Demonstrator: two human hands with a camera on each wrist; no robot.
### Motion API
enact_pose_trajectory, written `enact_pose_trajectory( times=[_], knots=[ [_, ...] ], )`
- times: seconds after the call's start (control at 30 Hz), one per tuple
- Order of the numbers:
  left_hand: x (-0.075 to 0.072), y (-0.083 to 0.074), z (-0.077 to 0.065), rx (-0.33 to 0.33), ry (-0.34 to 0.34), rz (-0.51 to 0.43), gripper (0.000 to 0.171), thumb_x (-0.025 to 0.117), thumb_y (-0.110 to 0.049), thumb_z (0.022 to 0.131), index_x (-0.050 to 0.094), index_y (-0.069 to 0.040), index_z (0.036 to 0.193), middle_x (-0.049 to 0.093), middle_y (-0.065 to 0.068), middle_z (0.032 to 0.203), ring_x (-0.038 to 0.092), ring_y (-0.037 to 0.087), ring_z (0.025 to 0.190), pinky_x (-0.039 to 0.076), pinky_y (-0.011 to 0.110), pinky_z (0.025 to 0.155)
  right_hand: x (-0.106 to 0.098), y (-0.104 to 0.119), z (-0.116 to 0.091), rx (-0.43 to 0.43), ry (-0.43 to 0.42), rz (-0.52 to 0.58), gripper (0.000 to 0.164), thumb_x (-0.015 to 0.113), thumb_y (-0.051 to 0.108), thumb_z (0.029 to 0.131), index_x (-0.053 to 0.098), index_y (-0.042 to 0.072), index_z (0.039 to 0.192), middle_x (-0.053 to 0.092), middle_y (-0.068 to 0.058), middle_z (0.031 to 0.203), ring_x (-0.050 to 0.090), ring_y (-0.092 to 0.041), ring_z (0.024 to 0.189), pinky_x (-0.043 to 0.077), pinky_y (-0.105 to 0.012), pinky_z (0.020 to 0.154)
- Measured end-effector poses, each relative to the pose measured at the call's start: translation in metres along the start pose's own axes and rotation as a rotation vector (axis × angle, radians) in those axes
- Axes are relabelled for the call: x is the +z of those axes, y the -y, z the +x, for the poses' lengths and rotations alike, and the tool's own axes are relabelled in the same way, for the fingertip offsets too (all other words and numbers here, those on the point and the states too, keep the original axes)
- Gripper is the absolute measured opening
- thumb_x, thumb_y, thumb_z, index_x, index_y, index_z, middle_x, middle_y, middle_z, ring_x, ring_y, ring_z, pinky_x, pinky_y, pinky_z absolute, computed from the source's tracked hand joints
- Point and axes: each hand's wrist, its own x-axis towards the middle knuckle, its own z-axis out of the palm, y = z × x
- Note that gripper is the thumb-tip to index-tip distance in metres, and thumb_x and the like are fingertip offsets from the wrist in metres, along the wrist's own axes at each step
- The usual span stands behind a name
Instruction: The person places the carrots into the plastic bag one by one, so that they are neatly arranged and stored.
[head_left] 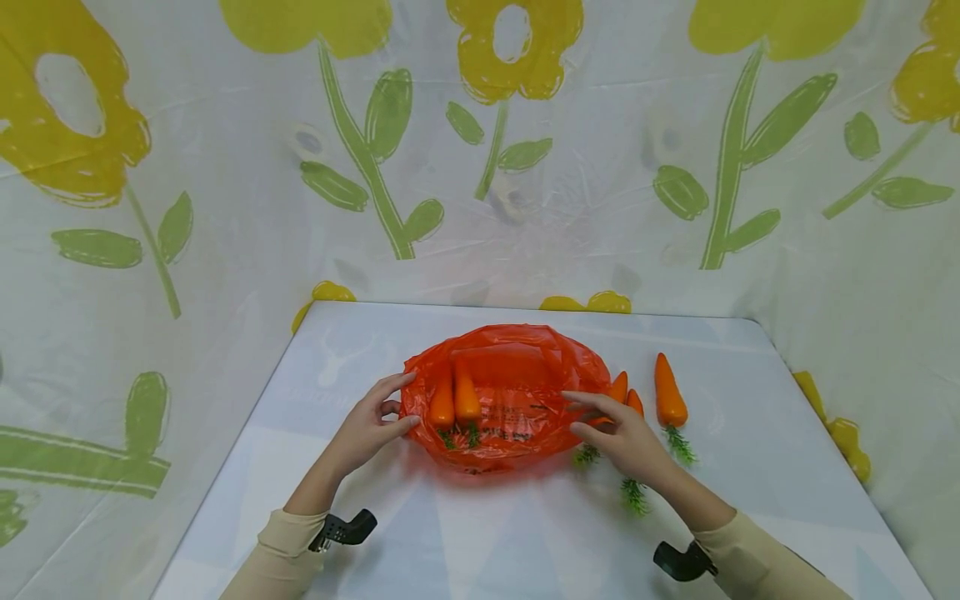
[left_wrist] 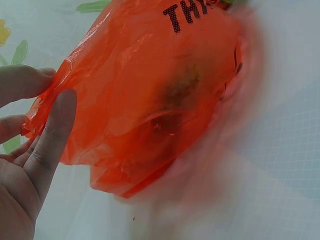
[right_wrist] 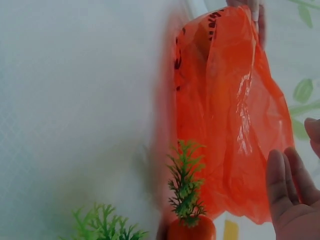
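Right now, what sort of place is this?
Likely a staged recording booth: flower-print sheeting hangs behind and beside a pale table, and two black wrist-worn devices look like cameras.

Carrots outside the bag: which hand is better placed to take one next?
Probably the right hand: it is beside the loose carrots, while the left hand, across the bag, pinches its edge.

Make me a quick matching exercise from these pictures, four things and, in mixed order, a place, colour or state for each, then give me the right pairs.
Things:
1. Red bag
2. Rightmost carrot
3. Left hand
4. Sleeves

Descriptions:
A. Lying outside the red bag
B. Beige
C. With its mouth open
D. Pinching the red bag's edge

Right pairs: 1-C, 2-A, 3-D, 4-B
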Motion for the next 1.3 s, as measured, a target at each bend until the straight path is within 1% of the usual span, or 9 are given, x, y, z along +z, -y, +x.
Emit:
enact_pose_trajectory(
  times=[0.1,0.2,0.37,0.53,0.63,0.9,1.13,1.3],
  knots=[
    [0.000,0.000,0.000,0.001,0.001,0.003,0.068,0.074,-0.013,0.094,0.041,-0.008,0.154,0.030,0.016,0.160,0.062,0.031,0.102,0.060,0.027,0.079,-0.002,-0.001,-0.002,-0.002,-0.006,0.006,0.045,0.070,0.021,0.098,0.061,0.014,0.141,0.066,-0.018,0.127,0.067,-0.018,0.103,0.058,-0.027,0.085],
    [0.000,0.000,0.000,0.004,0.000,0.007,0.068,0.074,-0.013,0.094,0.042,-0.008,0.154,0.030,0.016,0.160,0.062,0.031,0.102,0.060,0.027,0.079,-0.003,-0.003,-0.003,0.003,-0.011,0.007,0.045,0.070,0.020,0.098,0.060,0.011,0.141,0.067,-0.017,0.123,0.067,-0.018,0.101,0.057,-0.026,0.085],
    [0.000,0.000,-0.001,0.014,0.002,0.009,0.068,0.074,-0.012,0.094,0.042,-0.007,0.154,0.030,0.017,0.159,0.063,0.031,0.101,0.060,0.027,0.079,-0.007,-0.005,-0.007,-0.005,-0.015,-0.003,0.044,0.069,0.018,0.098,0.060,0.009,0.140,0.069,-0.012,0.118,0.067,-0.018,0.101,0.057,-0.026,0.085],
    [0.000,0.000,-0.001,0.015,0.000,0.017,0.067,0.074,-0.013,0.095,0.042,-0.007,0.154,0.030,0.017,0.159,0.063,0.030,0.100,0.060,0.027,0.078,-0.010,-0.006,-0.010,0.017,-0.028,-0.023,0.045,0.070,0.022,0.098,0.061,0.012,0.141,0.070,-0.007,0.117,0.066,-0.015,0.101,0.057,-0.026,0.085],
    [0.000,0.000,-0.001,0.015,0.003,0.014,0.067,0.073,-0.012,0.095,0.041,-0.007,0.154,0.030,0.017,0.159,0.063,0.030,0.100,0.060,0.027,0.079,-0.011,-0.007,-0.012,0.029,-0.037,-0.017,0.045,0.071,0.023,0.098,0.062,0.014,0.141,0.070,-0.005,0.117,0.066,-0.013,0.100,0.057,-0.025,0.085],
    [0.000,0.001,0.000,0.023,0.008,0.009,0.067,0.073,-0.012,0.095,0.041,-0.007,0.154,0.030,0.017,0.159,0.063,0.029,0.100,0.060,0.027,0.078,-0.016,-0.008,-0.016,-0.012,-0.057,0.013,0.042,0.068,0.014,0.099,0.061,0.011,0.140,0.070,-0.010,0.116,0.064,-0.010,0.102,0.056,-0.023,0.083],
    [-0.001,0.002,0.001,0.017,0.009,0.010,0.068,0.074,-0.012,0.095,0.041,-0.007,0.154,0.030,0.017,0.159,0.063,0.029,0.100,0.060,0.027,0.078,-0.021,-0.011,-0.021,0.015,-0.078,0.008,0.041,0.068,0.016,0.099,0.062,0.013,0.139,0.069,-0.012,0.117,0.064,-0.010,0.100,0.056,-0.023,0.084],
    [-0.001,0.003,0.001,0.018,0.007,0.015,0.068,0.074,-0.013,0.095,0.041,-0.008,0.154,0.030,0.017,0.160,0.063,0.029,0.100,0.060,0.027,0.078,-0.024,-0.016,-0.024,0.026,-0.097,0.007,0.041,0.068,0.016,0.100,0.062,0.014,0.140,0.066,-0.015,0.121,0.063,-0.008,0.103,0.056,-0.024,0.084]
  ],
)
